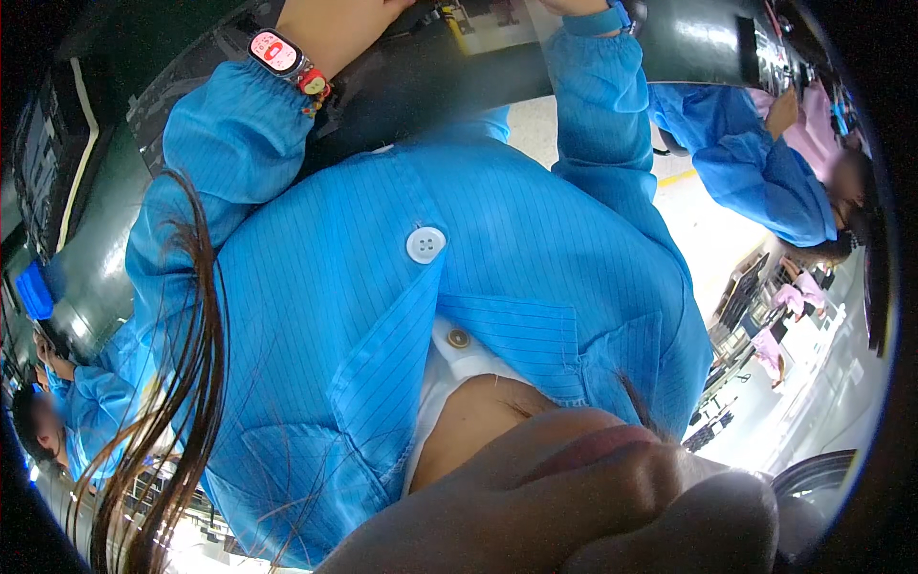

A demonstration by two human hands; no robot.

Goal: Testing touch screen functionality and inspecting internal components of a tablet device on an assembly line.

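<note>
At the top edge, my left hand (356, 21) reaches over the dark worktop (421, 91); its fingers are cut off by the frame. A smart band (275, 53) with a lit screen and a red beaded bracelet (314, 83) circle that wrist. Only the base of my right hand (571, 6) shows, further right, above a blue wrist strap (602, 21). What either hand holds or touches is out of sight. Between them lies a small yellow and black item (453, 29), too cropped to name.
A black tray-like frame with a pale cord (80, 158) lies at the far left, near a blue bin (34, 290). Co-workers in blue smocks sit at the right (746, 163) and lower left (100, 383). The worktop's near edge runs close to my body.
</note>
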